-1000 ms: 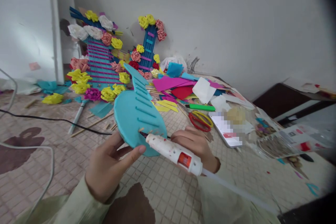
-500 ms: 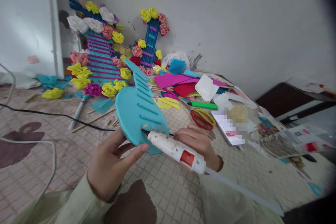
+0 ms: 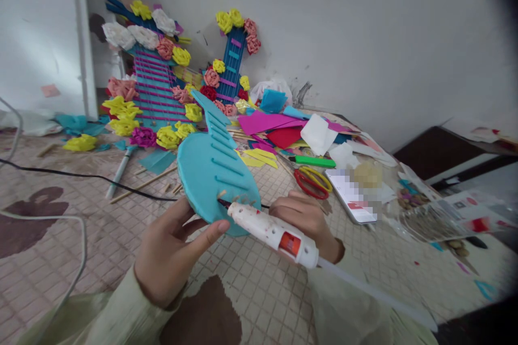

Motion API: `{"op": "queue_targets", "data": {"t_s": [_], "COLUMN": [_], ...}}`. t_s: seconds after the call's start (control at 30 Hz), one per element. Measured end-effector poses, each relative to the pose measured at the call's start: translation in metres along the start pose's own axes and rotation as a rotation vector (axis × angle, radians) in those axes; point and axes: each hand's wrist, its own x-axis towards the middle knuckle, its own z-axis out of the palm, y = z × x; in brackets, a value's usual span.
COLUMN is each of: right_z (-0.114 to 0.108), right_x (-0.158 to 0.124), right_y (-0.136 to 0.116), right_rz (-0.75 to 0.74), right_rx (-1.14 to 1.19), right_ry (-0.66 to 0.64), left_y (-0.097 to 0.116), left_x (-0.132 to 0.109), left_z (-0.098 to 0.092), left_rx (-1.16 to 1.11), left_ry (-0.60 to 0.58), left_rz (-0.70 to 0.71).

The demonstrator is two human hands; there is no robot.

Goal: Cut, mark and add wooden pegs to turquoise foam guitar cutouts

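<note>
A turquoise guitar-like craft piece (image 3: 202,172) with several raised turquoise bars across it is tilted up over the table. Its lower left edge is gripped by my left hand (image 3: 174,253), thumb in front and fingers behind. My right hand (image 3: 303,223) is closed around a white glue gun (image 3: 259,226), partly hidden behind its body. The gun's dark nozzle meets the lower part of the turquoise face, beside a few short wooden stick ends. A long translucent glue stick (image 3: 372,291) juts from the back of the gun.
Behind stand two flower-covered craft pieces (image 3: 156,86) against the wall. Coloured paper sheets (image 3: 267,124), a green cutter (image 3: 313,161), scissors (image 3: 311,182) and a phone (image 3: 348,197) lie to the right. A black cable (image 3: 89,175) crosses the left side near a white pen (image 3: 121,172).
Almost nothing differs. Both hands, the turquoise piece and the glue gun hold nearly the same position, with the nozzle still at the lower part of the face.
</note>
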Motion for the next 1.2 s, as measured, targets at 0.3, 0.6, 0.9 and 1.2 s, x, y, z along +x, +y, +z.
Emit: {"op": "queue_targets", "data": {"t_s": [0.3,0.6,0.9,1.2], "right_z": [-0.001,-0.001,0.000,-0.014], "right_x": [-0.001,-0.001,-0.003,-0.001], "right_y": [0.002,0.001,0.003,0.002], "right_rz": [-0.005,0.031,0.051,0.378], "right_rx": [-0.002,0.012,0.051,0.381], "right_ry": [-0.023,-0.008,-0.020,0.280], "left_y": [0.004,0.005,0.013,0.014], "left_x": [0.002,0.000,-0.002,0.005], "left_z": [0.002,0.002,0.005,-0.004], "left_rx": [-0.022,-0.006,-0.020,-0.240], "left_ry": [0.008,-0.033,-0.007,0.237], "left_rz": [-0.022,-0.035,-0.086,-0.130]}}
